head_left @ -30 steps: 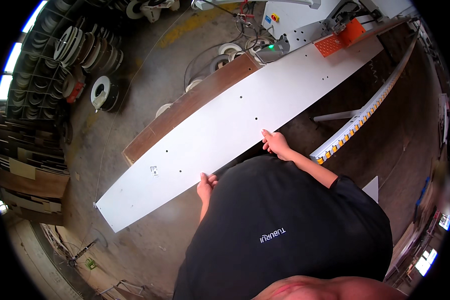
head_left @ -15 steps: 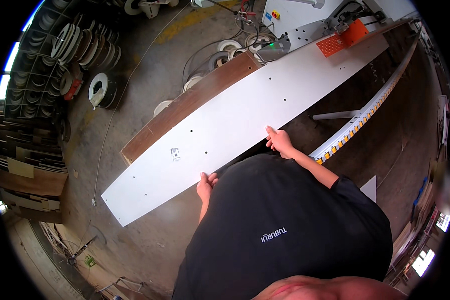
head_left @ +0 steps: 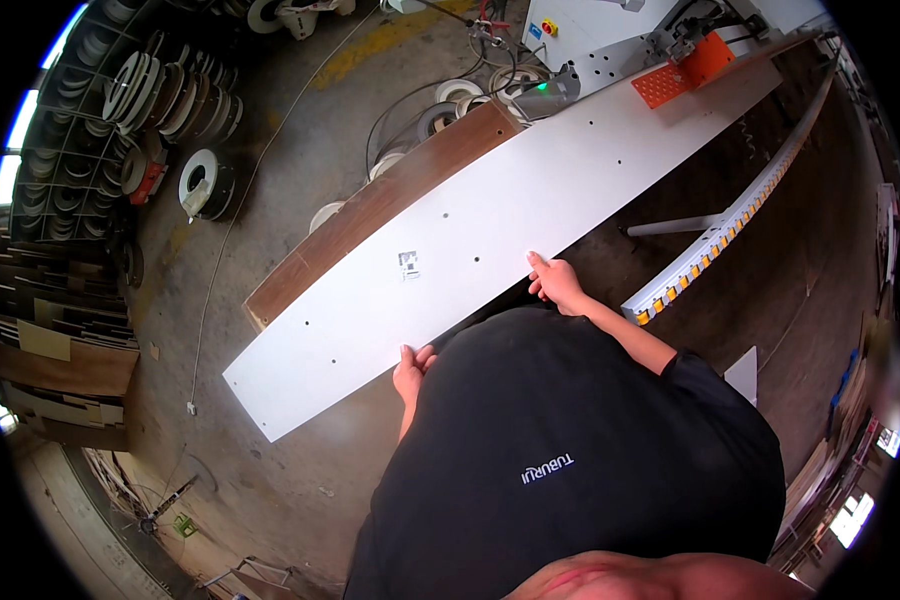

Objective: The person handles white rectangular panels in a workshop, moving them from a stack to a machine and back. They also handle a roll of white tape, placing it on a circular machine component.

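A long white panel [head_left: 425, 315] with several small drilled holes and a printed label [head_left: 409, 265] lies slantwise in front of me. Its far right end runs under an orange perforated guard [head_left: 662, 89] on a machine. My left hand [head_left: 410, 370] grips the near edge left of my body, thumb on top and fingers curled below. Farther right, my right hand [head_left: 556, 281] pinches the same edge, its thumb also on the upper face. The undersides of both grips are partly hidden by the panel.
A brown board [head_left: 380, 210] runs along the panel's far side. To the right curves a roller rail [head_left: 735, 225] with yellow rollers. Rolls of edge banding [head_left: 207, 184] stand on the floor and a rack at left. A thin cable [head_left: 232, 225] crosses the floor.
The white panel has slid up and to the right, toward the machine; its label and holes have shifted with it. Both my hands stay at nearly the same places.
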The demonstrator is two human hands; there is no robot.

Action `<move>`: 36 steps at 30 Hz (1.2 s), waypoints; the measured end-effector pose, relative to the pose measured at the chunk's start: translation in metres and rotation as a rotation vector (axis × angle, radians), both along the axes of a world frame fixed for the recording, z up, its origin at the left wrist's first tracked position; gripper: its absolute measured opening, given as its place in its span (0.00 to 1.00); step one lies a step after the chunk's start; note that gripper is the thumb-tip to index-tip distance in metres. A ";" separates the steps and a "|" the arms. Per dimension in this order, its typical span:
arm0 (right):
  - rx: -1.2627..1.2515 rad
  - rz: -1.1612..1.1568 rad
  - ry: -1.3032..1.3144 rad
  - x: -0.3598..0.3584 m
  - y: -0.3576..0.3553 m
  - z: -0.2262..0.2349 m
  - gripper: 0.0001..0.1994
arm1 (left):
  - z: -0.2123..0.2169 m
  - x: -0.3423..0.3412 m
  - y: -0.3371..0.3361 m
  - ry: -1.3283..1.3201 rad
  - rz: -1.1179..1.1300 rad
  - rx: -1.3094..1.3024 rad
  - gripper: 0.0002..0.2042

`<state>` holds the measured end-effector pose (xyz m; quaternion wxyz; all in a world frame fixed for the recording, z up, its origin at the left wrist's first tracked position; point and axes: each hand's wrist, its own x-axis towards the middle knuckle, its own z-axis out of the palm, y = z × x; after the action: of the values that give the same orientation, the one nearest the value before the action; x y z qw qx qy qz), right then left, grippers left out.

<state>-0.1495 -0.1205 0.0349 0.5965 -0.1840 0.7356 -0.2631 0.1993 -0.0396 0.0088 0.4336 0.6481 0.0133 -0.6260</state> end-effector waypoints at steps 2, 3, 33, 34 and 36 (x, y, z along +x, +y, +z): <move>0.002 0.013 0.001 0.002 0.000 -0.001 0.28 | 0.013 -0.007 -0.005 -0.054 0.003 0.031 0.22; 0.003 0.017 0.002 0.002 0.001 -0.001 0.28 | 0.014 -0.007 -0.005 -0.052 0.013 0.031 0.21; 0.045 -0.111 0.131 -0.026 -0.011 -0.008 0.29 | 0.042 0.094 -0.006 -1.845 -0.856 -0.657 0.22; 0.042 -0.129 0.151 -0.033 -0.012 -0.004 0.29 | 0.027 0.110 -0.005 -1.913 -0.914 -0.633 0.23; 0.018 -0.137 0.163 -0.052 -0.015 -0.002 0.29 | 0.007 0.112 -0.006 -1.941 -0.939 -0.649 0.25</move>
<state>-0.2011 -0.1358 0.0327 0.5169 -0.1484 0.7949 -0.2808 0.3116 -0.0459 0.0158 0.1300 0.6581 -0.7384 0.0681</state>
